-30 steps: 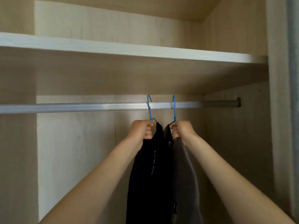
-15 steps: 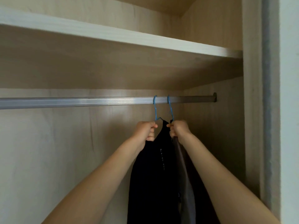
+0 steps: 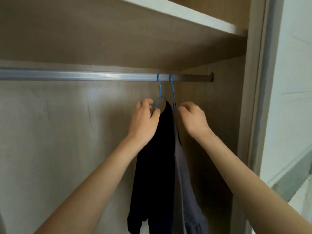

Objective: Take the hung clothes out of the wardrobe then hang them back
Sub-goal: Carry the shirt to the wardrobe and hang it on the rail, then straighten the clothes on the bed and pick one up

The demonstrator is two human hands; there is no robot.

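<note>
Since the previous frames both hands have loosened off the hanger necks: fists were clenched tight right under the hooks, now the fingers are spread and sit lower; view has also swung left and closer, rod end bracket now far right

Wardrobe [image 3: 50, 132]: light wood back panel, shelf [image 3: 194, 13] across the top, right side wall beside a white room wall

Rail [image 3: 84, 76]: metal, horizontal under the shelf, runs to the right side panel

Black garment [image 3: 152, 157]: hangs from the left blue hanger [image 3: 159, 92], hook over the rail, drops straight down out of frame

Grey garment [image 3: 187, 191]: hangs from the right blue hanger [image 3: 172, 90], hook over the rail just right of the first; touches the black one along its left edge

Left hand [image 3: 144, 119]: released, fingers loosely curled, thumb tip touching the lower wire of the left hanger at the black collar, no grasp

Right hand [image 3: 194, 118]: released, fingers half curled, fingertips just beside the right hanger's neck; contact with the wire – cannot tell

Both garments are on the rail, near its right end
</note>
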